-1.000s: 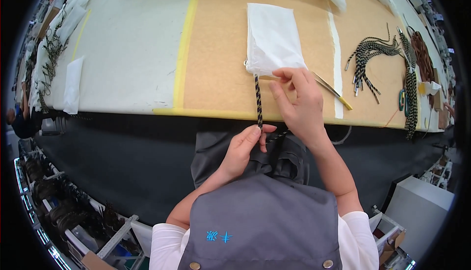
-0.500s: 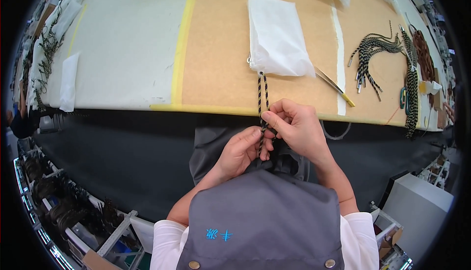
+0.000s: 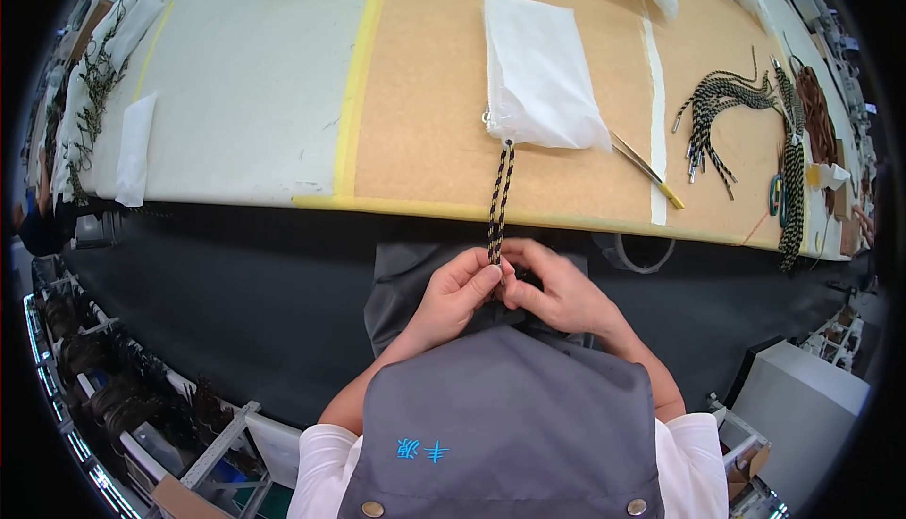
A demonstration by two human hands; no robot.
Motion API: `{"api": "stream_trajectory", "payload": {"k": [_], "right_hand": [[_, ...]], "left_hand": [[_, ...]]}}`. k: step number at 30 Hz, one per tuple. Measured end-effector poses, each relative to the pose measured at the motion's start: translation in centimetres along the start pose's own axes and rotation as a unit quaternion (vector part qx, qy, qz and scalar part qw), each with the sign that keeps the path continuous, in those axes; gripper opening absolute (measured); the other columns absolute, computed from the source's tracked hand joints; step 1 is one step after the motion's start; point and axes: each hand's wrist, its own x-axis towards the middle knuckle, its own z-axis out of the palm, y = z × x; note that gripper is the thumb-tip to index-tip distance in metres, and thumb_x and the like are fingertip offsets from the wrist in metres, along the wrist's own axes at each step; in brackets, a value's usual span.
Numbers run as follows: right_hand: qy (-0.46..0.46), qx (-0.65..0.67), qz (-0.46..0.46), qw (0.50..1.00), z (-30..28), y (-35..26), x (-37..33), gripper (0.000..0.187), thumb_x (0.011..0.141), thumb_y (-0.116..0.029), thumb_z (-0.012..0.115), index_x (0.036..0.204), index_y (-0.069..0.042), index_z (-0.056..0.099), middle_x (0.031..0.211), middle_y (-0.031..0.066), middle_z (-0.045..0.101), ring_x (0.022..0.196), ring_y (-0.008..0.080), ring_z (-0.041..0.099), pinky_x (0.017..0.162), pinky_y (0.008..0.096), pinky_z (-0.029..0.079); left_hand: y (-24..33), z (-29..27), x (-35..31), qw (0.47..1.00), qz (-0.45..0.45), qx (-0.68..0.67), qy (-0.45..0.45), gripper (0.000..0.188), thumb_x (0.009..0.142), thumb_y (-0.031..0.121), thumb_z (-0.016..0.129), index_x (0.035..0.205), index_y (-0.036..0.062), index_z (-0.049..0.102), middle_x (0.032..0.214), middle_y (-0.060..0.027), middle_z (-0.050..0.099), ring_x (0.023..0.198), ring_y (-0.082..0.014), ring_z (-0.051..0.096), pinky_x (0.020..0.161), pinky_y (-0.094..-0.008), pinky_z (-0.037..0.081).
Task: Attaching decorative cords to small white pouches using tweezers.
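A white pouch (image 3: pixel 543 71) lies flat on the brown-covered part of the table. From its near end a doubled black-and-yellow cord (image 3: pixel 499 193) runs over the table edge down to my hands. My left hand (image 3: pixel 458 294) is closed, pinching the cord's lower part between thumb and fingers just off the edge. Right beside it, my right hand (image 3: pixel 557 291) has its thumb and fingertips brought together at the same spot on the cord. The cord's ends are hidden by my fingers.
Tweezers (image 3: pixel 647 172) with a yellow end lie right of the pouch. Farther right are a bunch of black-and-tan cords (image 3: pixel 722 94), a thicker cord bundle (image 3: pixel 791 179) and brown cords (image 3: pixel 816 108). A narrow white packet (image 3: pixel 137 151) lies at the left; white bags line the far side.
My right hand has moved down the cord, nearer to me, and now meets the left. The cord is drawn straighter, its two strands closer together. The pouch has shifted slightly right.
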Motion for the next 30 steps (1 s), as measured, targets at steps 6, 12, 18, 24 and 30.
{"api": "stream_trajectory", "payload": {"k": [6,12,18,24,30], "right_hand": [[-0.091,-0.115,0.075,0.986,-3.7,-1.2,-3.0,0.018,0.094,-0.016,0.068,0.104,-0.001,0.064,0.082,0.0109,0.069,0.083,0.0293,0.065,0.085,0.0386,0.050],[0.057,-0.248,-0.062,0.965,-8.6,-7.5,1.3,0.008,0.089,-0.002,0.071,0.097,0.000,0.068,0.088,0.0088,0.068,0.075,0.0199,0.064,0.070,0.0313,0.051],[0.294,-0.303,-0.326,0.846,-7.3,-8.0,8.3,0.011,0.091,-0.006,0.072,0.101,-0.005,0.069,0.091,0.0050,0.070,0.074,0.0184,0.064,0.070,0.0281,0.048],[0.265,-0.076,-0.019,0.961,-6.4,-5.8,4.4,0.017,0.097,-0.015,0.070,0.098,0.002,0.071,0.071,0.0039,0.067,0.066,0.0078,0.062,0.057,0.0255,0.045],[0.111,-0.122,0.130,0.978,-1.9,-6.1,2.8,0.030,0.094,-0.028,0.074,0.093,0.002,0.075,0.067,0.0127,0.071,0.060,0.0176,0.070,0.057,0.0302,0.053]], "left_hand": [[-0.4,-0.8,0.1,0.979,0.069,0.182,0.060,0.017,0.107,0.014,0.055,0.117,-0.0003,0.058,0.106,-0.0090,0.068,0.102,-0.0180,0.068,0.090,-0.0324,0.055],[0.4,-1.2,0.1,0.978,0.049,0.189,0.069,0.020,0.105,0.010,0.058,0.120,-0.0032,0.061,0.108,-0.0117,0.070,0.097,-0.0200,0.071,0.085,-0.0324,0.057],[0.4,-0.9,-0.2,0.990,0.022,0.127,0.059,0.024,0.104,0.011,0.060,0.123,-0.0044,0.061,0.107,-0.0122,0.069,0.094,-0.0212,0.071,0.082,-0.0331,0.057],[0.3,-1.1,-0.6,0.993,0.013,0.102,0.062,0.025,0.103,0.012,0.061,0.123,-0.0045,0.061,0.105,-0.0118,0.070,0.093,-0.0214,0.072,0.082,-0.0336,0.057],[0.4,-1.3,-0.5,0.995,0.014,0.076,0.068,0.025,0.103,0.009,0.062,0.123,-0.0040,0.065,0.110,-0.0113,0.071,0.095,-0.0182,0.071,0.085,-0.0302,0.056]]}}
